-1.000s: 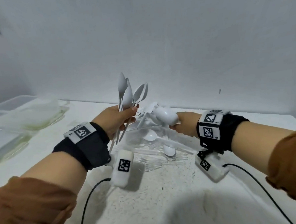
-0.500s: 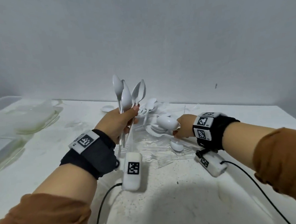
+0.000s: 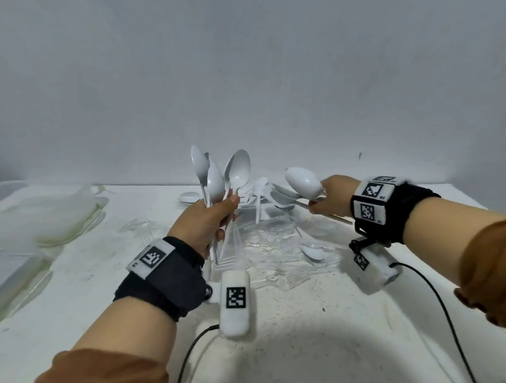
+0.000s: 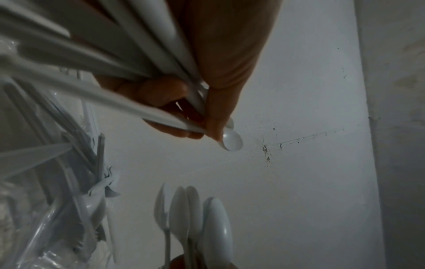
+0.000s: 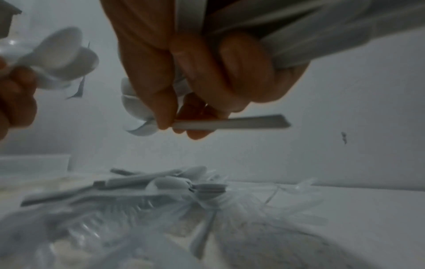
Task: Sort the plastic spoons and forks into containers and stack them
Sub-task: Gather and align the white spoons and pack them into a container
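Progress check, judged from head and wrist views. My left hand [image 3: 210, 220] is curled round a bunch of white plastic spoons [image 3: 215, 178], bowls up, handles hanging below the fist; the left wrist view shows fingers and thumb wrapped on the handles [image 4: 142, 60]. My right hand [image 3: 332, 199] grips further white plastic spoons, one bowl [image 3: 303, 181] pointing toward the left hand; in the right wrist view finger and thumb pinch one flat handle [image 5: 230, 123], with more handles clamped higher in the palm.

Both hands are above the table, over the mixed pile of white spoons and clear plastic forks [image 3: 279, 249] lying on the speckled white tabletop [image 3: 315, 350]. Several white spoons remain at the pile's far side [image 3: 260, 191], one more near the right wrist [image 3: 313, 251]. The clear forks look untouched.

The translucent lidded plastic containers [image 3: 40, 222] sit well apart at the far left of the table. I cannot tell whether anything is in them yet.

Judgement: early stage. Spoon gathering is partly done; nothing seen placed. Left to do: collect the remaining spoons, deposit them, gather forks into a second container, then stack the containers.
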